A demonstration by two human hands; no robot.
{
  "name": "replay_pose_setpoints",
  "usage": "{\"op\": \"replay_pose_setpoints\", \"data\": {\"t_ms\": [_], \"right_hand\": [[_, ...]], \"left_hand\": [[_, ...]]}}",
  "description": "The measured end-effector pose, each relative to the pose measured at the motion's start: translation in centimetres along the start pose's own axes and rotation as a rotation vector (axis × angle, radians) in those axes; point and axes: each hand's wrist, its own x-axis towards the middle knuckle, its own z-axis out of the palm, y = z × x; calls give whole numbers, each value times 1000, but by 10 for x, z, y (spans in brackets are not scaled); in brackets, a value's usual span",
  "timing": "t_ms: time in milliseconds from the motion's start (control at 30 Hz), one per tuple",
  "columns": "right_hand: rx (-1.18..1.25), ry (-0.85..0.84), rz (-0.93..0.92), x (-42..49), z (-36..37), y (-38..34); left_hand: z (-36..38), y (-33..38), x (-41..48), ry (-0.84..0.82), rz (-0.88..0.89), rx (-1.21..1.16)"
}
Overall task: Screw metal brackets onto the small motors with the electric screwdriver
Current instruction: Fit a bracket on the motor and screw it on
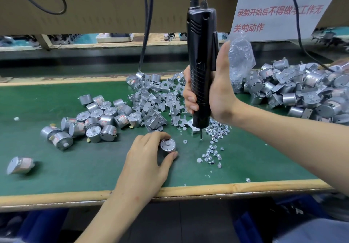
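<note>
My left hand (pixel 147 157) grips a small silver motor (pixel 167 145) standing upright on the green mat, shaft up. My right hand (pixel 211 91) is wrapped around the black electric screwdriver (pixel 201 54), which hangs upright from a cable. Its bit tip (pixel 201 138) points down at a loose screw beside the scattered screws (pixel 215 139). A heap of metal brackets (pixel 156 101) lies behind the motor. Bare motors (pixel 94 120) are piled to the left.
A large heap of motors with brackets attached (pixel 302 91) fills the right side, beside a clear plastic bag (pixel 239 57). One lone motor (pixel 19 165) lies far left. The wooden bench edge (pixel 188 189) runs along the front. Cables hang from above.
</note>
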Motion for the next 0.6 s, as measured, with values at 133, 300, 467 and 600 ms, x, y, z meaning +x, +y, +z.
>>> {"op": "replay_pose_setpoints", "data": {"t_ms": [133, 300, 467, 600], "right_hand": [[4, 13, 7, 1, 2, 1], [-13, 10, 13, 1, 1, 4], [-23, 6, 6, 1, 1, 4], [-17, 10, 12, 1, 1, 4]], "left_hand": [[1, 0, 1, 0, -2, 2], [1, -1, 0, -2, -4, 4], [1, -1, 0, 0, -1, 3], [1, -1, 0, 1, 2, 5]]}}
